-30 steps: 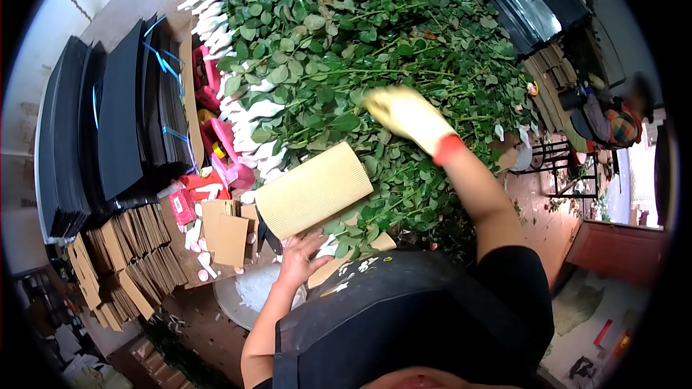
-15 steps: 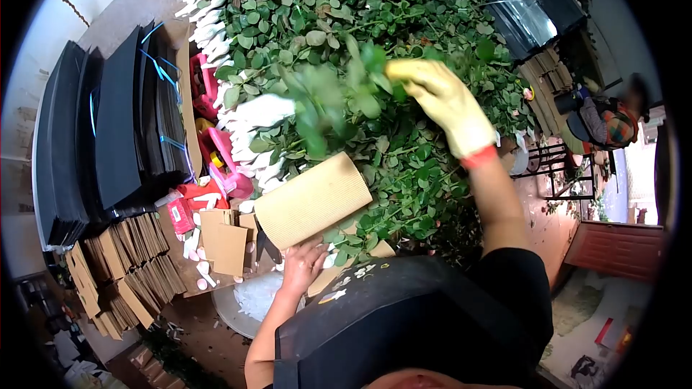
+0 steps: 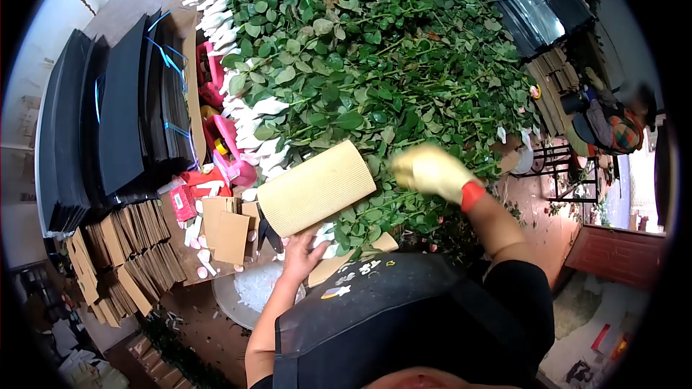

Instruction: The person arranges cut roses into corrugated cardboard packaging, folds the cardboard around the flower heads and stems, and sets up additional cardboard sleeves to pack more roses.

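My left hand (image 3: 300,254) is bare and rests at the lower edge of a corrugated cardboard sheet (image 3: 317,189), beside white-wrapped flower heads (image 3: 326,233). Its thumb is spread from the fingers, whose tips are partly hidden. My right hand (image 3: 432,171), in a yellow glove with a red cuff, is blurred over leafy green stems (image 3: 375,224), right of the cardboard. Whether it holds anything is unclear. A large pile of leafy stems (image 3: 375,57) spreads behind both hands, with white-wrapped heads along its left side.
Black sheets (image 3: 130,108) stand at the left above cardboard pieces (image 3: 137,259). Pink holders (image 3: 229,153), a red box (image 3: 183,203) and black-handled scissors (image 3: 267,231) lie nearer. A basin (image 3: 256,292) is below. Another person (image 3: 613,126) is at the right.
Half a second ago my gloved right hand was higher, beside blurred, moving foliage. It is now lower, nearer my body. My left hand has stayed by the cardboard, its thumb now more spread.
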A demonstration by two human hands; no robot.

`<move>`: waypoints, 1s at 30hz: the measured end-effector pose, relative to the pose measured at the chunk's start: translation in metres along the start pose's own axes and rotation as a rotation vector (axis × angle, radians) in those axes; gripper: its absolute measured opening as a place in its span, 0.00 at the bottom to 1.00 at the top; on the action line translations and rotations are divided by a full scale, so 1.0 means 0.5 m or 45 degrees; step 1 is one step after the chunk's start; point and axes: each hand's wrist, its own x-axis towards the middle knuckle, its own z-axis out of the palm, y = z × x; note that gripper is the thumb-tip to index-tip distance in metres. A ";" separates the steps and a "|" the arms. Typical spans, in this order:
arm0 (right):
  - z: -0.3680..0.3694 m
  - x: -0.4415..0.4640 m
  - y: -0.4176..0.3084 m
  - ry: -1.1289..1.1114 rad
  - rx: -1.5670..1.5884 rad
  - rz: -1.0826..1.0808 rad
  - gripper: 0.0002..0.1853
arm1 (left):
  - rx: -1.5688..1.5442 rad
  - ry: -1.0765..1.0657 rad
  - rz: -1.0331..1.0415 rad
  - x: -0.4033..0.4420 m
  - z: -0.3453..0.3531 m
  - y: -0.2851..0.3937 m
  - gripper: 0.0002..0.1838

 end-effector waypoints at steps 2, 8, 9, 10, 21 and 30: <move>-0.056 0.089 0.005 0.466 -0.045 0.079 0.13 | 0.032 0.053 0.050 0.003 0.004 0.010 0.27; -0.041 0.403 0.147 0.383 -0.695 0.308 0.20 | 0.048 -0.050 -0.025 0.009 -0.011 0.033 0.25; -0.061 0.428 0.140 0.160 -0.568 0.392 0.17 | 0.071 -0.045 -0.029 0.015 -0.016 0.044 0.24; -0.087 0.417 0.112 0.492 -0.466 0.402 0.14 | 0.125 0.062 0.125 0.027 -0.016 0.046 0.19; -0.218 0.164 0.076 1.200 -0.551 -0.265 0.21 | 0.109 0.232 -0.055 0.014 0.035 0.010 0.13; -0.131 -0.070 -0.047 0.386 0.535 -0.285 0.17 | -0.312 0.094 -0.586 0.021 0.027 0.016 0.14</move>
